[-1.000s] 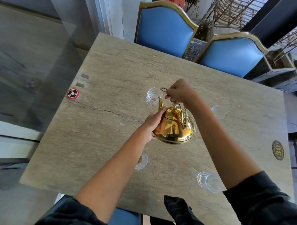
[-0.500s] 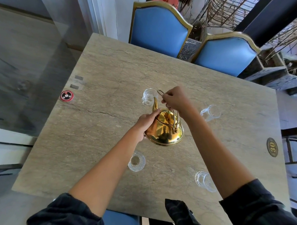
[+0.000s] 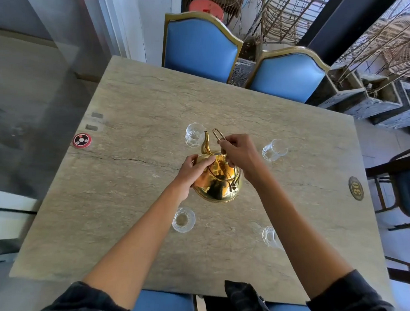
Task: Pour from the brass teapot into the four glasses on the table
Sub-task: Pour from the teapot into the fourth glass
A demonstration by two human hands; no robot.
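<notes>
The brass teapot (image 3: 218,183) is over the middle of the stone table (image 3: 134,182), its spout pointing at the far-left glass (image 3: 193,135). My right hand (image 3: 239,152) grips the wire handle near the lid. My left hand (image 3: 194,168) rests on the pot's left shoulder by the spout's base. Three other clear glasses stand around it: one at far right (image 3: 273,150), one near left (image 3: 183,219), and one near right (image 3: 270,237) partly hidden by my right forearm.
Two blue chairs with gold frames (image 3: 200,44) (image 3: 287,75) stand at the table's far edge. A red round button (image 3: 82,140) lies near the left edge and a brass number disc (image 3: 356,188) near the right edge. Wicker furniture is stacked beyond.
The teapot has come lower and more upright, its spout drawing back from above the far-left glass. My left hand has slid up onto the pot's shoulder.
</notes>
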